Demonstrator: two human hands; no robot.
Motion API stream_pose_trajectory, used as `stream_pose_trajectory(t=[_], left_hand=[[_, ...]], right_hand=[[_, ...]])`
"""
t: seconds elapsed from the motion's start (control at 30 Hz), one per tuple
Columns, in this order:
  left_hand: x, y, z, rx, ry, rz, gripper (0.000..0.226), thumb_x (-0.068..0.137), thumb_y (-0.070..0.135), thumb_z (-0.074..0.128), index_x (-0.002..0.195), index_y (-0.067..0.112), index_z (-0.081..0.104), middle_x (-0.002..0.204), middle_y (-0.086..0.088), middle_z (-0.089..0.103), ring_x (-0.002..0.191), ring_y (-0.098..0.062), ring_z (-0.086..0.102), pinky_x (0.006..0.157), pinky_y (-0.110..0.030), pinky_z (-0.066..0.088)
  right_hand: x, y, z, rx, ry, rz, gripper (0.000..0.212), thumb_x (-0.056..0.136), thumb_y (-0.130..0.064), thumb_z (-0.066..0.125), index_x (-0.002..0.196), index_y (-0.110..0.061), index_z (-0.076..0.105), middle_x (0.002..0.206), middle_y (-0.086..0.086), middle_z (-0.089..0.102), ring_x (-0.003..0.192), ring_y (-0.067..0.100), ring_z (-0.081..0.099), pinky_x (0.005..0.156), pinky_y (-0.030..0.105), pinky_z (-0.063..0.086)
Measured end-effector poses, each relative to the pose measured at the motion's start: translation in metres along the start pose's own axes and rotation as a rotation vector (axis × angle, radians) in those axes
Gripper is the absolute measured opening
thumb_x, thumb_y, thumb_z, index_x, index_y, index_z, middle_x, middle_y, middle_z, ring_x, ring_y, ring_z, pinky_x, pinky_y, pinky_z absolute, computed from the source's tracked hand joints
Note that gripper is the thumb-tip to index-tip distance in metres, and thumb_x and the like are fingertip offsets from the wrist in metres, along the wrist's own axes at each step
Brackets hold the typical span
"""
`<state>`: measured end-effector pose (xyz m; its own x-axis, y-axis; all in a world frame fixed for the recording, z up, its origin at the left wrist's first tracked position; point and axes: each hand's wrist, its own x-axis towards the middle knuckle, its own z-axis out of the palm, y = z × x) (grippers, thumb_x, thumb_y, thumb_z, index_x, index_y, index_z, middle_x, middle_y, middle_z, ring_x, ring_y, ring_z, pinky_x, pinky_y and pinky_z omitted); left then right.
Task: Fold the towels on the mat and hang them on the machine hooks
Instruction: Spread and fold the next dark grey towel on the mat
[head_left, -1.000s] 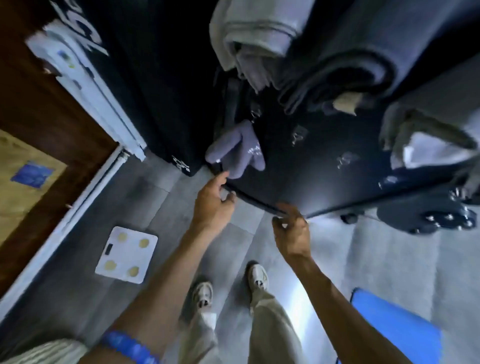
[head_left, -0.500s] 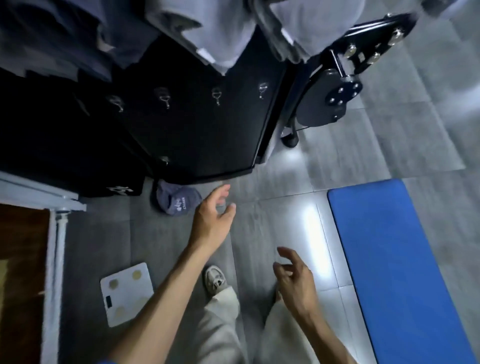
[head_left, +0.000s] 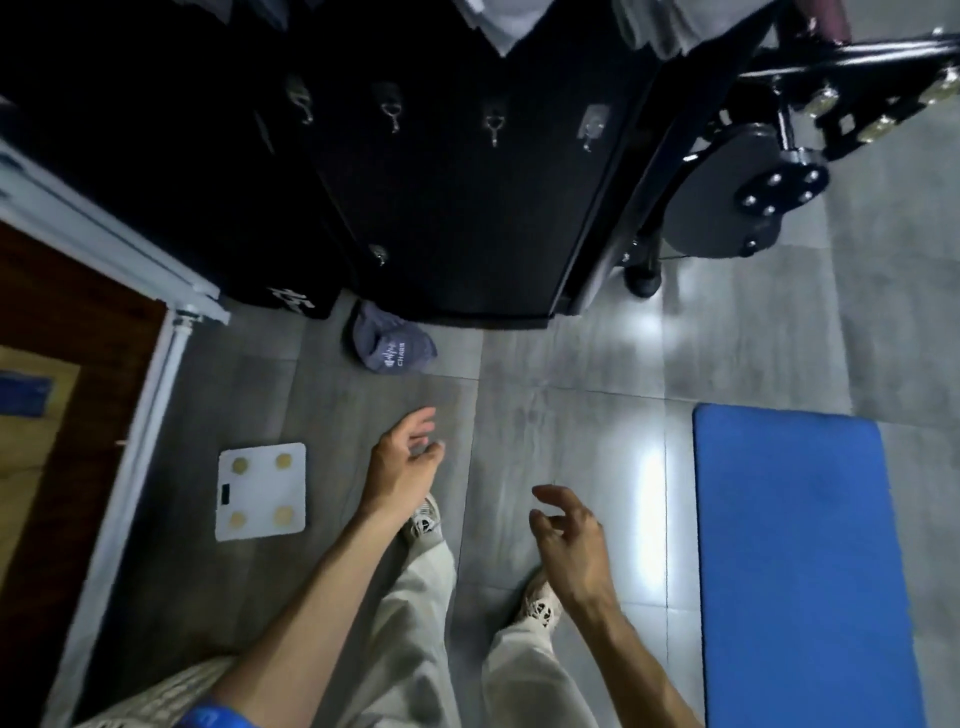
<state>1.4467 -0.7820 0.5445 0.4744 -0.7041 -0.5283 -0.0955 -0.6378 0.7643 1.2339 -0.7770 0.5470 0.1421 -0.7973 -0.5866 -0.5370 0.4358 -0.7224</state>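
Hanging empty, both hands' fingers (head_left: 558, 501) loosely spread, fallen towel (head_left: 392, 340) lying well ahead

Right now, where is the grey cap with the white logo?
In the head view, the grey cap lies on the floor tiles at the foot of the black machine panel, left of centre, beyond the left hand.

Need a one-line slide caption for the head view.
Both hands, left and right, hang empty over the tiled floor between the bare blue mat and the machine's hooks; a fallen cap lies below.
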Motion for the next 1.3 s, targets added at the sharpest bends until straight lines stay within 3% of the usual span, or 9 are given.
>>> stream_pose_trajectory(t=[0.2, 0.33, 0.57, 0.73, 0.9, 1.0, 1.1, 1.17, 1.3], left_hand=[[0.025, -0.024, -0.052, -0.133, 0.167, -0.046, 0.038, 0.085, -0.001, 0.064, 0.120, 0.015, 0.063, 0.108, -0.003, 0.064, 0.096, -0.014, 0.062, 0.075, -0.005, 0.043], [0.060, -0.049, -0.091, -0.188, 0.212, -0.083, 0.039, 0.085, -0.002, 0.063, 0.119, 0.018, 0.064, 0.108, -0.004, 0.065, 0.098, -0.015, 0.064, 0.075, -0.009, 0.044], [0.154, -0.119, -0.144, -0.301, 0.247, -0.177, 0.039, 0.084, -0.002, 0.060, 0.120, 0.014, 0.063, 0.113, -0.011, 0.065, 0.097, -0.015, 0.064, 0.083, -0.016, 0.045], [0.235, -0.179, -0.140, -0.330, 0.252, -0.236, 0.038, 0.087, 0.003, 0.059, 0.123, 0.014, 0.061, 0.105, -0.002, 0.062, 0.094, -0.014, 0.063, 0.081, -0.013, 0.044], [0.320, -0.256, -0.108, -0.361, 0.268, -0.296, 0.037, 0.085, 0.009, 0.060, 0.122, 0.008, 0.061, 0.109, -0.011, 0.064, 0.097, -0.021, 0.064, 0.086, -0.020, 0.046], [0.370, -0.303, -0.093, -0.386, 0.325, -0.315, 0.038, 0.080, 0.015, 0.062, 0.118, 0.013, 0.063, 0.101, -0.003, 0.064, 0.092, -0.018, 0.064, 0.089, -0.029, 0.051], [0.424, -0.357, -0.073, -0.475, 0.328, -0.323, 0.031, 0.085, -0.002, 0.059, 0.106, 0.020, 0.064, 0.085, 0.011, 0.061, 0.076, -0.002, 0.058, 0.080, -0.028, 0.049], [0.450, -0.388, -0.062, -0.443, 0.418, -0.323, 0.032, 0.074, 0.003, 0.063, 0.092, 0.030, 0.067, 0.075, 0.010, 0.062, 0.067, -0.004, 0.058, 0.076, -0.028, 0.048], [0.488, -0.433, -0.040, -0.503, 0.404, -0.320, 0.031, 0.079, 0.006, 0.066, 0.096, 0.033, 0.063, 0.092, -0.001, 0.065, 0.074, 0.005, 0.062, 0.075, -0.015, 0.049]], right_hand=[[0.040, -0.042, 0.045, -0.136, -0.127, -0.100, 0.023, 0.096, -0.016, 0.055, 0.114, -0.027, 0.063, 0.109, -0.016, 0.063, 0.091, -0.001, 0.063, 0.064, 0.013, 0.051], [0.078, -0.074, 0.092, -0.218, -0.178, -0.139, 0.024, 0.095, -0.015, 0.057, 0.113, -0.029, 0.065, 0.109, -0.014, 0.066, 0.089, 0.004, 0.066, 0.065, 0.020, 0.055], [0.183, -0.109, 0.208, -0.407, -0.332, -0.160, 0.024, 0.095, -0.009, 0.058, 0.104, -0.030, 0.064, 0.076, 0.000, 0.066, 0.050, 0.000, 0.053, 0.049, 0.009, 0.041], [0.292, -0.094, 0.289, -0.568, -0.382, -0.183, 0.027, 0.089, -0.005, 0.062, 0.094, -0.030, 0.066, 0.098, -0.012, 0.068, 0.086, 0.004, 0.063, 0.074, 0.007, 0.047], [0.418, -0.048, 0.361, -0.749, -0.434, -0.279, 0.025, 0.087, 0.000, 0.059, 0.102, -0.017, 0.069, 0.102, -0.004, 0.069, 0.088, 0.010, 0.062, 0.067, 0.000, 0.040], [0.493, -0.013, 0.406, -0.858, -0.505, -0.265, 0.023, 0.089, -0.006, 0.058, 0.103, -0.021, 0.067, 0.108, -0.003, 0.069, 0.095, 0.015, 0.063, 0.079, 0.020, 0.046], [0.569, 0.025, 0.450, -1.058, -0.564, -0.370, 0.023, 0.087, -0.012, 0.059, 0.107, -0.019, 0.067, 0.116, 0.000, 0.068, 0.109, 0.022, 0.061, 0.086, 0.024, 0.043], [0.607, 0.039, 0.475, -1.221, -0.611, -0.469, 0.029, 0.086, -0.014, 0.059, 0.114, -0.021, 0.066, 0.125, 0.002, 0.063, 0.117, 0.025, 0.056, 0.094, 0.029, 0.043], [0.670, 0.065, 0.526, -1.613, -0.707, -0.534, 0.045, 0.089, -0.021, 0.058, 0.133, -0.025, 0.055, 0.152, 0.006, 0.032, 0.138, 0.030, 0.031, 0.110, 0.040, 0.031]])
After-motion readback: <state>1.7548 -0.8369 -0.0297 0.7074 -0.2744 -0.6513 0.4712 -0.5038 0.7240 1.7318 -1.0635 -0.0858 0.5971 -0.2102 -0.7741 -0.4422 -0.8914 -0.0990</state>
